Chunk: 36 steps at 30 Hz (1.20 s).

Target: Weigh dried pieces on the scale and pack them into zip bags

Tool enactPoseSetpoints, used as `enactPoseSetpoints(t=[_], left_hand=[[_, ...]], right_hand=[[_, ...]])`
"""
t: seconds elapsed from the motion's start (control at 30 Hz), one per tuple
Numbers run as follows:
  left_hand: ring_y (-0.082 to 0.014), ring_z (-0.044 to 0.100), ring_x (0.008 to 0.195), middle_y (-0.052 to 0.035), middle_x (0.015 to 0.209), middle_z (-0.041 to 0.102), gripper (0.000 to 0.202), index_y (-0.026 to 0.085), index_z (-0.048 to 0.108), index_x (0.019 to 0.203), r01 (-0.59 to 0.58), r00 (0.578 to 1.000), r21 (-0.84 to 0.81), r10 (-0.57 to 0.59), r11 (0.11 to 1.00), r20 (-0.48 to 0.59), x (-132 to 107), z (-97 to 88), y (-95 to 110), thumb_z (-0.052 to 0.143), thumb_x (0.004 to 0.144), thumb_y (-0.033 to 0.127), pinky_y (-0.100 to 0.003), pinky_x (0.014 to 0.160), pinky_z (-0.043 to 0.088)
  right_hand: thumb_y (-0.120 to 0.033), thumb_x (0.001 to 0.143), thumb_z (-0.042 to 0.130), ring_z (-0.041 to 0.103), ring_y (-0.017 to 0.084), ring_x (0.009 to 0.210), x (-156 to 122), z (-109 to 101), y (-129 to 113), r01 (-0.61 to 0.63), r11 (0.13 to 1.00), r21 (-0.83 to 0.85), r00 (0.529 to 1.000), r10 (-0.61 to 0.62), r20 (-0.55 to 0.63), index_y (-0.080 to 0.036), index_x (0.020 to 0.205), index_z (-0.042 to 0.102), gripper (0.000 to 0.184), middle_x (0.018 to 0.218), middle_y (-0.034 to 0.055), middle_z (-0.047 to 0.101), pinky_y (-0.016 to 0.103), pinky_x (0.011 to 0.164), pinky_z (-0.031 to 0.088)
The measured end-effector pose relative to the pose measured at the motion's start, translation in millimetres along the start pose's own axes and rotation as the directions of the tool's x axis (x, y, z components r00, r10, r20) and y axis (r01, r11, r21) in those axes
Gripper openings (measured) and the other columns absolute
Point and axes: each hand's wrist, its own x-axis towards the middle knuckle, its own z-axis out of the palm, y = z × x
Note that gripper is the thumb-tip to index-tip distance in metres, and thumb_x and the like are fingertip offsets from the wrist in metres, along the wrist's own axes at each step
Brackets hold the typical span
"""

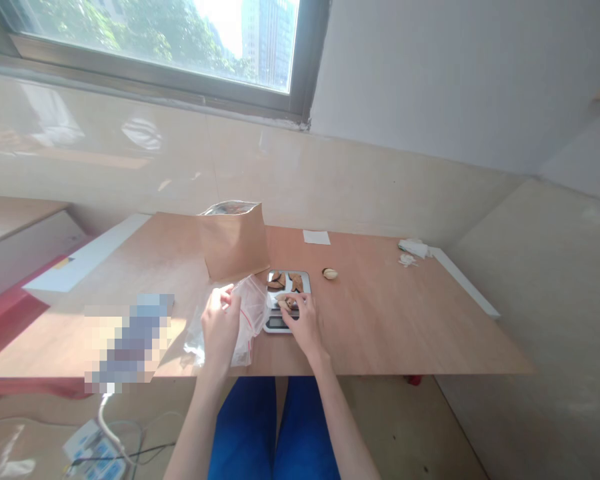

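Observation:
My left hand (221,320) pinches the edge of a clear zip bag (253,303), held up off the table. More clear plastic bags (241,353) lie beneath it. A small digital scale (276,324) stands just to the right, its display on the side facing me. Brown pieces with dark edges (296,281) rest on its plate; they look like dried slices, though the kind is unclear. My right hand (304,323) reaches over the scale, with thumb and fingers closed around a paler brown piece (286,302) at the plate's front. The fingers partly cover that piece.
A brown paper pouch (235,240) with a silvery lining stands open behind the bags. Right of the scale lies a pale, dark-edged piece (330,274). Farther off are a white paper (317,237) and crumpled tissue (414,249). A blurred-out device (135,340) with a white cable lies left.

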Motion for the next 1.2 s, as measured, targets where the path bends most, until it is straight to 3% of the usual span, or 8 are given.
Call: enactPoseSetpoints(t=[0.13,0.3,0.4,0.47,0.6,0.83,1.07,1.2], left_hand=[[-0.0222,0.059,0.081,-0.0048,0.094,0.066,0.014,0.023,0.051,0.078,0.006,1.000,-0.004,-0.006,1.000,0.027,-0.7,3.9,-1.9,0.041,0.079,0.033,-0.031,0.070,0.041],[-0.0215,0.057,0.078,-0.0034,0.088,0.063,0.026,0.023,0.056,0.092,0.020,0.998,-0.102,-0.013,0.995,0.061,-2.0,6.5,-7.1,0.040,0.083,0.041,-0.030,0.069,0.039],[-0.0188,0.055,0.072,0.0002,0.075,0.055,0.031,0.023,0.058,0.088,0.073,0.996,-0.194,-0.059,0.978,0.074,-3.0,6.0,-5.3,0.040,0.084,0.048,-0.029,0.067,0.039],[-0.0164,0.053,0.068,0.0021,0.070,0.050,0.030,0.022,0.055,0.080,0.124,0.992,-0.297,-0.110,0.947,0.064,-3.2,5.0,-1.9,0.043,0.083,0.049,-0.028,0.065,0.040],[-0.0138,0.051,0.066,0.0041,0.065,0.047,0.026,0.021,0.047,0.067,0.193,0.979,-0.498,-0.197,0.846,0.045,-3.1,2.9,3.8,0.059,0.075,0.043,-0.026,0.065,0.043],[-0.0217,0.061,0.097,-0.0075,0.100,0.066,0.012,0.018,0.054,0.078,0.398,0.916,-0.833,-0.209,0.385,0.342,-7.7,6.8,-4.5,0.049,0.078,0.030,-0.035,0.077,0.051],[-0.0213,0.063,0.091,-0.0060,0.094,0.066,0.018,0.020,0.053,0.078,0.334,0.942,-0.759,-0.224,0.560,0.249,-11.3,12.1,-11.2,0.058,0.074,0.037,-0.036,0.076,0.051],[-0.0197,0.060,0.090,-0.0042,0.088,0.061,0.029,0.020,0.062,0.090,0.284,0.959,-0.623,-0.199,0.729,0.204,-11.1,14.4,-13.9,0.054,0.077,0.045,-0.032,0.077,0.048]], right_hand=[[-0.021,0.081,0.058,0.057,0.016,0.084,3.5,-22.5,-21.0,0.014,0.966,0.259,0.979,0.039,-0.199,-0.021,0.105,0.060,0.024,0.098,0.0062,0.052,0.031,0.076,0.052],[-0.021,0.084,0.056,0.056,0.013,0.079,17.6,-59.2,-58.6,0.121,0.951,0.285,0.917,0.003,-0.400,-0.023,0.108,0.058,0.025,0.105,0.0069,0.048,0.031,0.075,0.053],[-0.021,0.083,0.058,0.056,0.016,0.098,18.7,-71.5,-74.4,0.182,0.959,0.215,0.982,-0.164,-0.097,-0.033,0.123,0.052,0.042,0.117,0.0055,0.048,0.035,0.089,0.050],[-0.025,0.081,0.061,0.050,0.019,0.114,18.5,-72.5,-75.5,0.222,0.956,0.193,0.955,-0.253,0.154,-0.041,0.131,0.044,0.055,0.130,0.0027,0.043,0.040,0.099,0.044],[-0.030,0.088,0.050,0.040,0.021,0.127,26.3,-51.6,-45.6,0.132,0.969,0.209,0.975,-0.164,0.147,-0.037,0.134,0.040,0.048,0.139,0.0053,0.037,0.043,0.106,0.035],[-0.018,0.080,0.054,0.043,0.029,0.122,45.1,12.2,32.7,0.004,0.999,0.052,0.997,-0.008,0.074,-0.020,0.122,0.054,0.042,0.126,0.0145,0.048,0.049,0.101,0.036],[-0.014,0.080,0.043,0.058,0.021,0.093,42.0,10.6,29.3,-0.015,0.981,0.192,1.000,0.018,-0.013,-0.018,0.096,0.060,0.024,0.098,0.0085,0.061,0.036,0.085,0.048],[-0.022,0.078,0.051,0.060,0.015,0.070,39.5,-10.5,-1.3,-0.164,0.873,0.460,0.979,0.202,-0.034,-0.019,0.104,0.055,0.027,0.089,0.0044,0.061,0.029,0.066,0.051]])
